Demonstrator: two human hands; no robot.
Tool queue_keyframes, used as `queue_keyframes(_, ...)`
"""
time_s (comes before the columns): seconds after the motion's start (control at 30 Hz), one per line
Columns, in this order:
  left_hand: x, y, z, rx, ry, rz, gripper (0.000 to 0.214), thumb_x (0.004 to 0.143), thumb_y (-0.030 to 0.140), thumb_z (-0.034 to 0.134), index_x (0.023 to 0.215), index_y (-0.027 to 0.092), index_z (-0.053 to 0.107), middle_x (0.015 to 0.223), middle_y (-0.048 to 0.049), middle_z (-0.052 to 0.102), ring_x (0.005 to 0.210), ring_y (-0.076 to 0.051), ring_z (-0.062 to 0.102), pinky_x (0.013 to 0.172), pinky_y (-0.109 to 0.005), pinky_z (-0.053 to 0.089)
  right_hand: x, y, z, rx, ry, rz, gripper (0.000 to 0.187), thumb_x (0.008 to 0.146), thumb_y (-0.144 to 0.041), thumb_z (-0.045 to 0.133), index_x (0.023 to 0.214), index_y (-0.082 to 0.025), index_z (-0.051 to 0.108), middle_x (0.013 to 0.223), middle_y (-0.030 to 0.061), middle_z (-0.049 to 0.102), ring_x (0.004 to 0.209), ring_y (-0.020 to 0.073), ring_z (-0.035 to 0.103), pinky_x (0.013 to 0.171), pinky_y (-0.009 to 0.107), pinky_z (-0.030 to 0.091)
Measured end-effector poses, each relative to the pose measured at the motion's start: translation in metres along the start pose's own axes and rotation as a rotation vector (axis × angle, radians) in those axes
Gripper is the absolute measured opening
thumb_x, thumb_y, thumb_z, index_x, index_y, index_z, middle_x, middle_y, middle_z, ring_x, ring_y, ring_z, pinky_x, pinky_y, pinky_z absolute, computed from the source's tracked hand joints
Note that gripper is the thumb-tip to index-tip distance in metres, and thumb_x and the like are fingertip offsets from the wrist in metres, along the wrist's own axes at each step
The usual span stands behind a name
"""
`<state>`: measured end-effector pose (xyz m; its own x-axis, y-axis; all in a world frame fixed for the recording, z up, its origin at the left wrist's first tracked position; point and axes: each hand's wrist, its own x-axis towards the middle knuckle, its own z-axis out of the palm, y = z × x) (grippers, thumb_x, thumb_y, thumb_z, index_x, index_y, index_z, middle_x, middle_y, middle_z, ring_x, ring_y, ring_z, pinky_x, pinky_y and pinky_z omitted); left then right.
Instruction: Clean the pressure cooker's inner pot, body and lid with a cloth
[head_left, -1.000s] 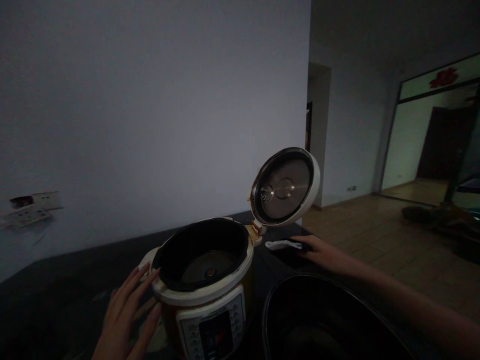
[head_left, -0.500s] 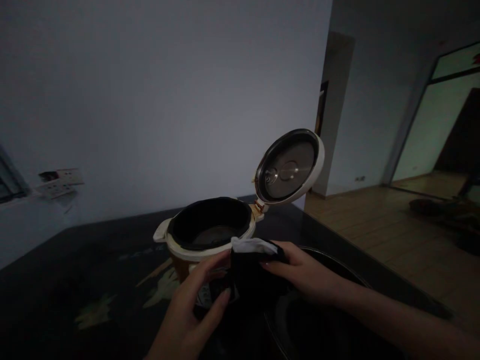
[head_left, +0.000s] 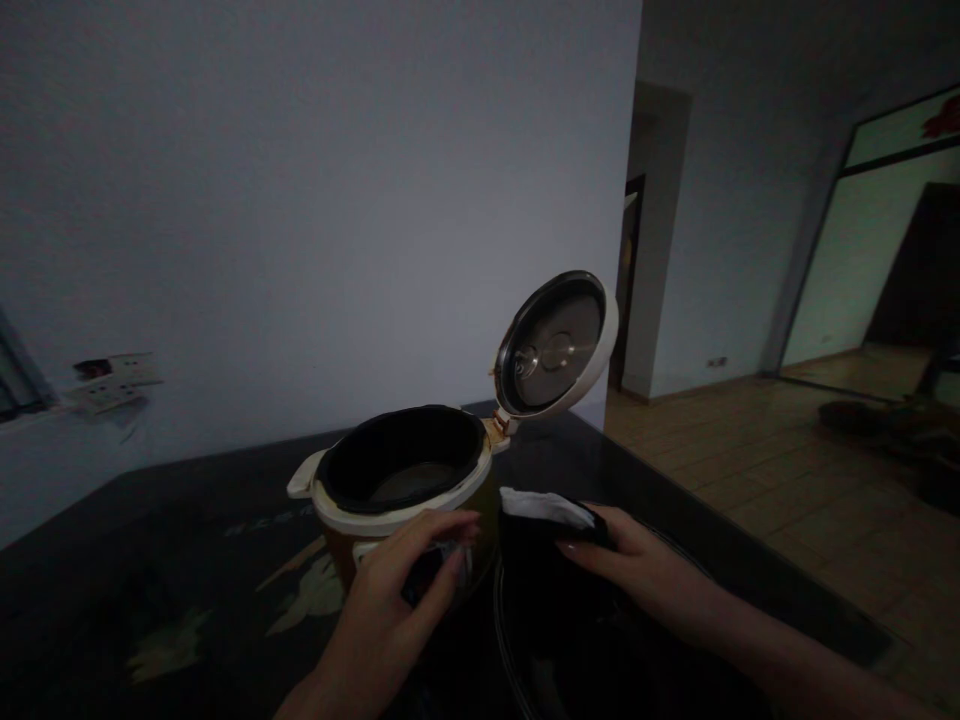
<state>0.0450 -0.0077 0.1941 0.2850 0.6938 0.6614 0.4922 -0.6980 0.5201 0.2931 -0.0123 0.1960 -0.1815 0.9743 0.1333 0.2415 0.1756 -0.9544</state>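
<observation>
Crosswise, dark cloth (head_left: 531, 548), white edge (head_left: 546, 508) leftward from clamping right hand (head_left: 637, 565), left hand (head_left: 394, 592) with fingers apart.

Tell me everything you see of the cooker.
The cooker stands upright on a dark table. Its body has a whitish, plastic-looking rim with a handle at the left; the inner pot is dark. The lid, metallic inside, stands open on a hinge at the right. The left hand hides part of the front; contact is unclear.
</observation>
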Motion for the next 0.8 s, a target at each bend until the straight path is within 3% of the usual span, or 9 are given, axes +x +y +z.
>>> queue_keyframes(0.23,0.049,0.023,0.009,0.005,0.041,0.114,0.019,0.09,0.023,0.05,0.102,0.024,0.066,0.096,-0.0031,0.072,0.09,-0.017,0.068,0.08,-0.03,0.054,-0.004,0.008,-0.033,0.087,0.182,0.024,0.062,0.063,-0.063,0.074,0.107,-0.019,0.07,0.106,0.0095,0.07,0.101,0.0318,0.062,0.089,0.046,0.051)
queue_keyframes(0.43,0.121,0.053,0.041,0.01,0.061,0.299,0.025,0.088,0.018,0.054,0.112,0.019,0.06,0.106,-0.0056,0.068,0.099,-0.016,0.063,0.089,-0.032,0.048,0.004,0.02,-0.066,0.382,0.356,0.038,0.061,0.059,-0.057,0.08,0.107,-0.021,0.067,0.113,0.0082,0.068,0.107,0.0317,0.061,0.095,0.047,0.048)
queue_keyframes(0.67,0.203,0.064,0.101,0.059,0.146,0.238,0.048,0.081,0.031,0.064,0.123,0.013,0.049,0.116,-0.0141,0.059,0.102,-0.024,0.057,0.089,-0.042,0.046,0.037,0.025,-0.093,0.671,0.544,-0.152,0.049,0.064,-0.046,0.08,0.105,-0.022,0.067,0.109,0.0068,0.07,0.107,0.0295,0.063,0.095,0.044,0.05)
queue_keyframes(0.8,0.217,0.062,0.119,0.236,0.111,0.21,0.029,0.084,0.033,0.059,0.106,0.016,0.053,0.107,-0.0131,0.06,0.087,-0.024,0.057,0.077,-0.042,0.046,0.066,0.024,-0.105,0.659,0.615,-0.326,0.051,0.07,-0.045,0.074,0.114,-0.021,0.064,0.118,0.0075,0.066,0.115,0.0286,0.058,0.1,0.045,0.046)
